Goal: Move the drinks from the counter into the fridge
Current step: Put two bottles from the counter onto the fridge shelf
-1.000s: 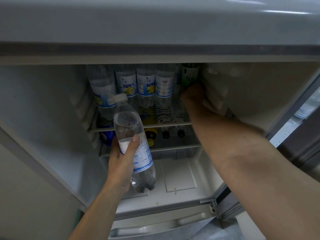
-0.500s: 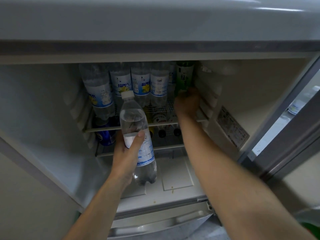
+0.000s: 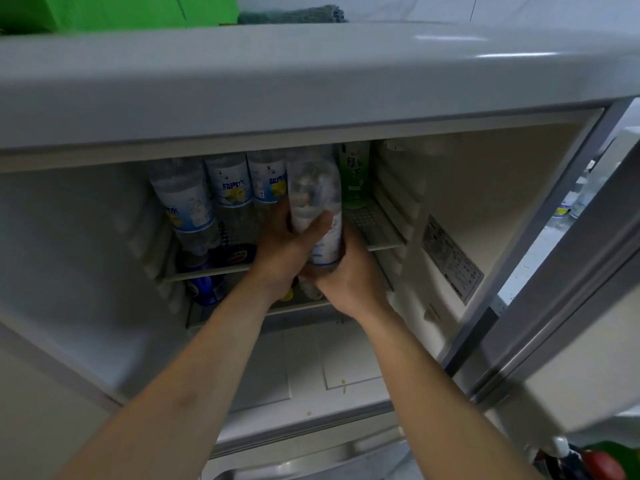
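I see both hands on the clear water bottle (image 3: 317,209) at the front edge of the fridge's upper shelf (image 3: 377,233). The left hand (image 3: 280,251) has its fingers curled round the bottle's side, thumb across the label. The right hand (image 3: 349,275) cups the base from below, seemingly gripping. The green tea bottle (image 3: 354,178) stands just beside it, toward the shelf's right edge.

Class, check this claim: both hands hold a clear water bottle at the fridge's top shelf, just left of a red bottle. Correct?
One error: the neighbouring bottle is green, not red, as the head view shows. Both the left hand and right hand do hold the clear water bottle at the top shelf.
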Tool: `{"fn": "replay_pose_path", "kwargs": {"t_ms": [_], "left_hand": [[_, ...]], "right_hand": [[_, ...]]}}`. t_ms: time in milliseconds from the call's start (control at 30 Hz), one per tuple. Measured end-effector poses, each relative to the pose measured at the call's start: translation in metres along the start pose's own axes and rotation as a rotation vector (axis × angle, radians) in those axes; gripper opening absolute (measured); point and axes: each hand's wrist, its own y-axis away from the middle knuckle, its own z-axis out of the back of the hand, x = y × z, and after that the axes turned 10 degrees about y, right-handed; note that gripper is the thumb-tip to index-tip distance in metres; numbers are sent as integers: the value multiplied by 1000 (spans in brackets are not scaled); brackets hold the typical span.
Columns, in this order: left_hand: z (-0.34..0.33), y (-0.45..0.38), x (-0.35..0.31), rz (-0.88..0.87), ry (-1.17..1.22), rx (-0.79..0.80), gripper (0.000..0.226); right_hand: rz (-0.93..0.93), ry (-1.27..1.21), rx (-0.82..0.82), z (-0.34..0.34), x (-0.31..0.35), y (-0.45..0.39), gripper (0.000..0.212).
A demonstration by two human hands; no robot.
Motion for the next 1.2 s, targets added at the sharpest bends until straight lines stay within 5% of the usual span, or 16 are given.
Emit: {"fn": "replay_pose_path", "kwargs": {"t_ms": [133, 567, 767, 1200], "left_hand": [[0, -14, -11, -49, -162, 98, 50], [59, 65, 30, -40, -349, -102, 20], [83, 112, 47, 40, -301, -112, 34], [107, 145, 71, 67, -257, -124, 33]], "right_hand": [[-48, 11, -95, 13, -4, -22, 61], [-126, -24, -337, 12, -42, -104, 61], [-132, 86, -412, 1, -38, -114, 60], [-194, 81, -293, -8, -37, -142, 69]]}}
